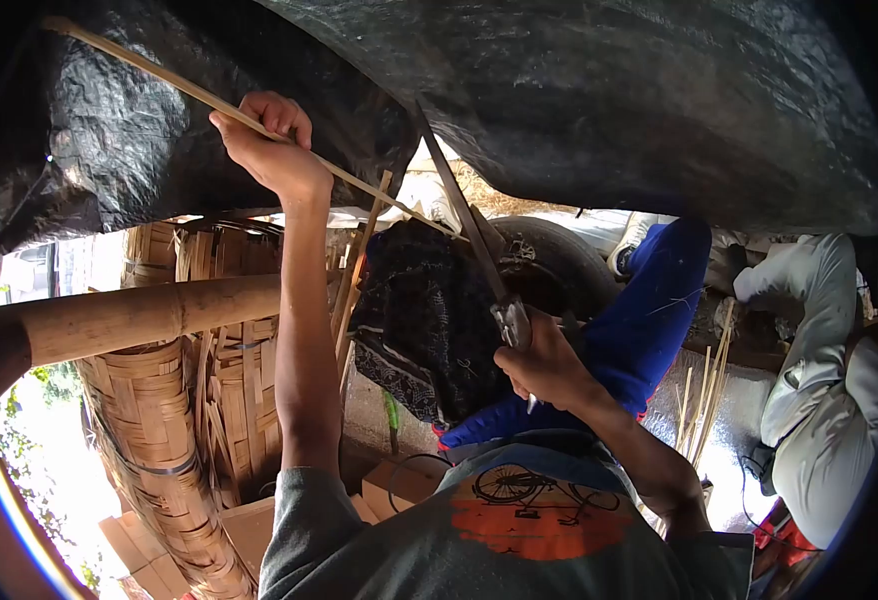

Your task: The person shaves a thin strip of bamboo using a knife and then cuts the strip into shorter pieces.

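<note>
My left hand (274,145) is raised at the upper left, fingers closed round a long thin bamboo strip (149,68). The strip slants down to the right, and its lower end overlaps the blade of a machete (464,215). Gripped by its greyish handle, the machete is in my right hand (544,365), with the long dark blade pointing up and left. Below the crossing, a dark patterned cloth (424,310) lies over my lap. My blue trouser leg (659,300) is bent out to the right.
Woven bamboo rolls (149,420) and a thick bamboo pole (159,315) stand at left. Black plastic sheeting (639,110) hangs overhead. A tyre (569,255) lies ahead. Another person's pale trousers (809,390) show at right, beside upright bamboo strips (704,400). Cardboard boxes (399,485) sit low left.
</note>
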`<state>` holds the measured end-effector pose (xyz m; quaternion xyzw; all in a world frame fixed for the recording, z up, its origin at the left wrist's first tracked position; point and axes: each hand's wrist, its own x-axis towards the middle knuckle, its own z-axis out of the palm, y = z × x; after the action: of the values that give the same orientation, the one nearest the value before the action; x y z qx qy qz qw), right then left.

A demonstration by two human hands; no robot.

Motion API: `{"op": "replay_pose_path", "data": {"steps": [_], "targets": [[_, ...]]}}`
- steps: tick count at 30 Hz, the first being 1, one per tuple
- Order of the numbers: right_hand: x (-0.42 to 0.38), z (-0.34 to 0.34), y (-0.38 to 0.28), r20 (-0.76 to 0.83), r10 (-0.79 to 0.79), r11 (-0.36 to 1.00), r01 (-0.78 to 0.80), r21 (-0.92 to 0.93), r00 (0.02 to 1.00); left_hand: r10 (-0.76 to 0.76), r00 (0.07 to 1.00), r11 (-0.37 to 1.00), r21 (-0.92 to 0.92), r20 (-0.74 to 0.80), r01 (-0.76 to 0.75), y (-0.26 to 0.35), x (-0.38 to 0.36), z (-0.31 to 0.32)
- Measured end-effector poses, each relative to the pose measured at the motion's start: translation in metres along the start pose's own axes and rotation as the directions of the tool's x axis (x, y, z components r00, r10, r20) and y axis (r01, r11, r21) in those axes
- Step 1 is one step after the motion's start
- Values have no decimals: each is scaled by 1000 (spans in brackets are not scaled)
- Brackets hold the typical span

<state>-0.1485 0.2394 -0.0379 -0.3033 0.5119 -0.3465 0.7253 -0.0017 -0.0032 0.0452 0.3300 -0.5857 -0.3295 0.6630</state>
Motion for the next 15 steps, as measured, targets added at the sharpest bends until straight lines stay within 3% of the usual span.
{"op": "replay_pose_path", "data": {"steps": [2,4,7,11,12,13,14,15], "targets": [[-2,1,-8,17,27,998,-26,-66,999,20,999,1000,20,-24,-20,0,0,6],[-3,3,-12,-31,-291,902,263,-342,956,34,998,999,42,-49,-32,-1,-2,7],[-7,5,-39,-5,-383,888,366,-278,924,50,996,998,28,-74,-48,-2,-2,4],[22,22,28,-93,-393,919,388,-72,915,31,990,1000,-4,-136,-31,-1,-5,6],[28,21,35,3,-118,993,118,-31,993,1,991,999,-32,-137,-5,1,-5,9],[33,20,39,105,163,987,-162,-19,981,7,990,999,-36,-137,-12,2,-5,8],[37,16,42,104,154,988,-153,-18,983,6,989,1000,-15,-149,-8,3,-4,6],[39,11,42,91,142,983,-151,106,986,3,988,1000,8,-157,-2,2,-3,3]]}}
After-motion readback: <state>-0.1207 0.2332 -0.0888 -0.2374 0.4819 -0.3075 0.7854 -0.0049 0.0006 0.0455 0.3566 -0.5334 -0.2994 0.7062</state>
